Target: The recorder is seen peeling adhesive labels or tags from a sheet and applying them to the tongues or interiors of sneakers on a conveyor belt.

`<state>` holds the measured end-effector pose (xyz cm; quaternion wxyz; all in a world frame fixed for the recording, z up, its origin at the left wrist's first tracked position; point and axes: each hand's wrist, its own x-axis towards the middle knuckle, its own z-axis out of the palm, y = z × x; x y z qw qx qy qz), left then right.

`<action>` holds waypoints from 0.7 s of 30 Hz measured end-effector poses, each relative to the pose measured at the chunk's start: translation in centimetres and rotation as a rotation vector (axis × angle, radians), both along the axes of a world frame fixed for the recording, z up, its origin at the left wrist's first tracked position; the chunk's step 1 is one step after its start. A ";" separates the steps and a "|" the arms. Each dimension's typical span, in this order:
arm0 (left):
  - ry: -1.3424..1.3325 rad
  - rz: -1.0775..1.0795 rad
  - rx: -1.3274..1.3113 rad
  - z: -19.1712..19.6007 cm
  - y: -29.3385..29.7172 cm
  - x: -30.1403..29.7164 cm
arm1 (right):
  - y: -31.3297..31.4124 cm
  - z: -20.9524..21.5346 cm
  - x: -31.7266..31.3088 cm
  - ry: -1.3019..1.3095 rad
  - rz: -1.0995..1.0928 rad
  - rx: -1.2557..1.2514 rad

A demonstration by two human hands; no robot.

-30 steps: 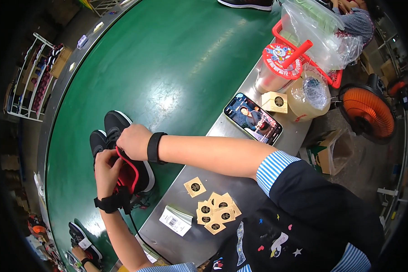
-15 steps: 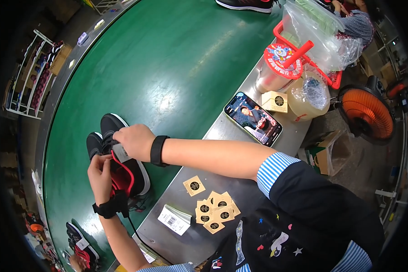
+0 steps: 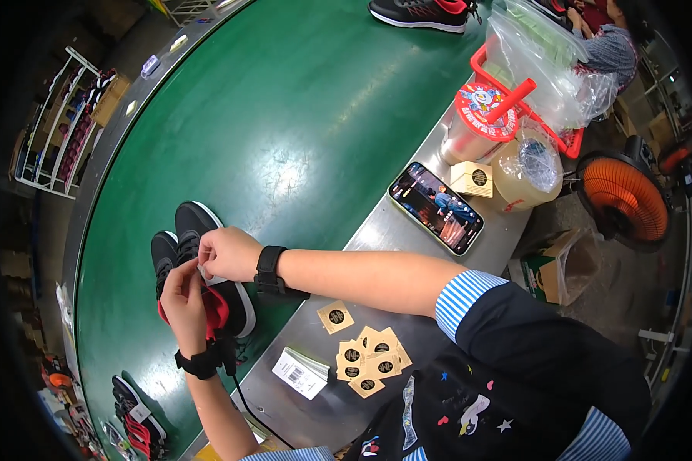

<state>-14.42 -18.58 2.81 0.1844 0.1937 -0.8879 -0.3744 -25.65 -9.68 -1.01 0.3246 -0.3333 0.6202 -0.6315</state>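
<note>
A pair of black sneakers [image 3: 186,238] with white soles and red lining stands on the green conveyor belt [image 3: 300,123]. My left hand [image 3: 183,296] and my right hand [image 3: 227,253] meet over the shoes. Together their fingertips pinch a small pale tag [image 3: 204,269] at the shoe's laces. The left hand also rests against the red tongue. Both wrists wear black bands.
A steel ledge [image 3: 407,246] beside the belt carries several tan square tags [image 3: 369,357], a white barcode label [image 3: 300,373], a lit phone [image 3: 436,207], a small box [image 3: 473,178] and two sealed drinks [image 3: 477,123]. More sneakers lie at top [image 3: 419,14] and bottom left [image 3: 134,415]. An orange fan [image 3: 623,198] stands right.
The pair of sneakers has drifted up and right along the belt, and both hands have followed it, staying closed on the tag at the laces.
</note>
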 end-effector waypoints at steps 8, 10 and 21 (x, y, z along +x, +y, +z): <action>0.027 0.078 0.087 -0.4 0.1 0.9 | -0.4 -0.2 0.8 0.102 0.056 0.036; 0.049 0.074 0.093 -1.0 -0.2 1.1 | -0.8 -0.5 1.3 0.193 0.022 0.016; 0.056 0.035 0.052 1.9 6.5 7.2 | 3.6 0.2 2.3 -0.252 0.094 -0.197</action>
